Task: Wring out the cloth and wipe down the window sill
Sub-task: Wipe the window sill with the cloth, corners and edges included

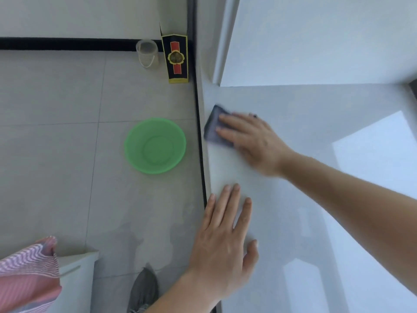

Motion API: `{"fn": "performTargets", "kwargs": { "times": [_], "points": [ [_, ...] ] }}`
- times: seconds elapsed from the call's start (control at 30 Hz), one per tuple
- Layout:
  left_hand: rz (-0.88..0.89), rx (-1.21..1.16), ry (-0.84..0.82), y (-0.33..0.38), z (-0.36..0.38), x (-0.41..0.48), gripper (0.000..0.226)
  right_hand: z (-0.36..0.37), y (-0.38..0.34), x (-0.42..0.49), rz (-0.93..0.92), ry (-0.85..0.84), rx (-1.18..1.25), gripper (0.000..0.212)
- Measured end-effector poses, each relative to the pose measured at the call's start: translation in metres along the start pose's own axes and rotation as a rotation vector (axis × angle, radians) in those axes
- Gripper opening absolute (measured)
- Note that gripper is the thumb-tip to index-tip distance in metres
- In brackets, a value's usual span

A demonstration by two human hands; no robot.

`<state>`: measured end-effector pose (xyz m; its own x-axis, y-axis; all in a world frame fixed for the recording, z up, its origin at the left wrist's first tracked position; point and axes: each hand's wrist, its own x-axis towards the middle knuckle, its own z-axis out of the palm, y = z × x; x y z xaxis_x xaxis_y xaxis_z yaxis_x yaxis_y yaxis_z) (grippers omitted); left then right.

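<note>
Right hand [250,141] was smeared with motion blur and covered a good part of the dark cloth [214,125], so couldn't tell how that was folded. The pink striped fabric [27,272] ran off the lower left corner and hid part of a white object [76,279] beside it. The grey shoe [143,290] got chopped by the bottom edge. Emblem on the black box [175,58] was too small to make out.
</note>
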<state>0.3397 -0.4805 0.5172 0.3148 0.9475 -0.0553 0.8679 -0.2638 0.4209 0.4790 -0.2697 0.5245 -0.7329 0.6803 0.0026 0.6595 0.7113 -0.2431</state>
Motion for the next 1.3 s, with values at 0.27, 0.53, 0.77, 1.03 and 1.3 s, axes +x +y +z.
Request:
{"fn": "performTargets", "kwargs": {
  "times": [0.27,0.53,0.77,1.03,1.3],
  "points": [
    [-0.011,0.021,-0.007,0.002,0.000,-0.002,0.075,0.004,-0.030,-0.053,0.003,0.034,0.115,0.041],
    [-0.020,0.076,-0.015,0.000,-0.003,0.000,0.073,-0.001,-0.017,0.040,0.336,0.059,0.095,0.048],
    [0.038,0.136,0.011,-0.009,-0.026,0.028,0.048,-0.009,0.031,-0.102,0.752,0.155,0.085,0.050],
    [0.257,0.125,-0.075,0.037,-0.017,0.121,0.055,-0.014,0.016,-0.158,0.963,0.192,0.065,0.065],
    [0.573,0.148,-0.188,0.102,0.015,0.223,0.062,-0.039,0.098,-0.278,1.830,0.429,0.101,0.051]
  ]
}}
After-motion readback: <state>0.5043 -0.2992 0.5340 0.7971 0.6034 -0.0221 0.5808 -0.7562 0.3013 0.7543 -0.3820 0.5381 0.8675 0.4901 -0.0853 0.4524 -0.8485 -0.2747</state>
